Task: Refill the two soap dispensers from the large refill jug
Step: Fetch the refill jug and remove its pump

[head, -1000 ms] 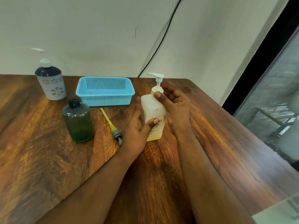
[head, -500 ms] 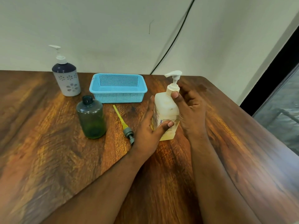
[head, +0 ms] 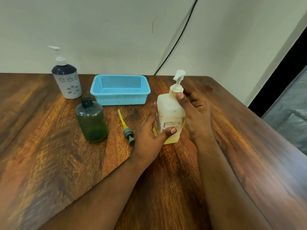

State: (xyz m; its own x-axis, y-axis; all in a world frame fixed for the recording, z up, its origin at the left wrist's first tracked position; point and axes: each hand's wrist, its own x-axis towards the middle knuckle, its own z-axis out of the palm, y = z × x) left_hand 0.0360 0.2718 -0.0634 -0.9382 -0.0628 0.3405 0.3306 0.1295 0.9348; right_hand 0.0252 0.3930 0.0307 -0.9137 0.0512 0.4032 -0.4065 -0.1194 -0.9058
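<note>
your left hand (head: 150, 135) wraps the lower body of the refill jug (head: 170, 117), thumb across its printed label, fingers behind it. your right hand (head: 194, 113) curls around the jug's upper side, thumb tip pressed to the collar just below the white pump head (head: 178, 77). the jug is a squarish, cloudy plastic bottle with a band of yellow liquid at the bottom; it stands upright on the wooden table (head: 49, 163) – long axis vertical, the spout seemingly turned toward you and a little left. left of it stands the green bottle (head: 91, 121), round, translucent, smooth, its neck open. its grey pump with a yellow tube (head: 126, 128) lies flat between bottle and jug, tube end pointing away from you. the flower-patterned dispenser (head: 67, 80), navy-topped and capped, stands near the wall – beside a blue mesh basket (head: 120, 90). the table's grain is glossy, streaked orange-brown.
</note>
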